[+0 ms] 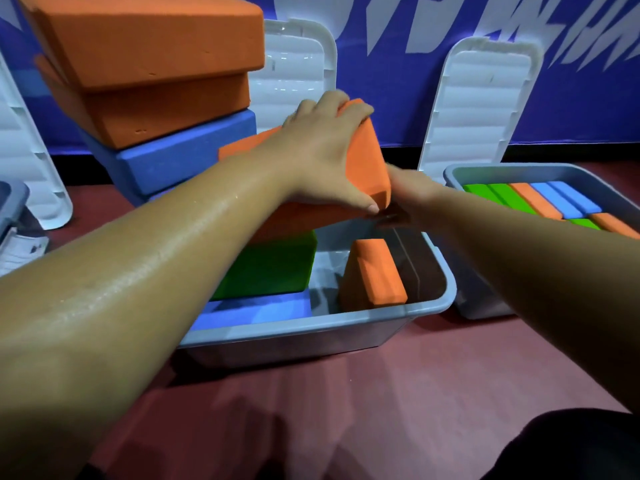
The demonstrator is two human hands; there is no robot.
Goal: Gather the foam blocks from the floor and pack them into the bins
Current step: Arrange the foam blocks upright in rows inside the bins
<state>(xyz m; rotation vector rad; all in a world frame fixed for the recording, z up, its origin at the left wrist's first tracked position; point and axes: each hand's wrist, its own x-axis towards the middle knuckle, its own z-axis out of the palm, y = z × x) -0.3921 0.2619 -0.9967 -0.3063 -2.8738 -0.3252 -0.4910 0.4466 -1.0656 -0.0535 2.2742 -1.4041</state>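
I am holding an orange block (pixel 367 168) tilted over the near bin (pixel 311 327). My left hand (pixel 325 150) is clamping across its top and my right hand (pixel 412 202) is meeting its lower end, though I cannot tell whether that one is gripping. I am judging this the packing step: next the block is needing to go down into the gap between the green block (pixel 270 265) and the upright orange block (pixel 370 275).
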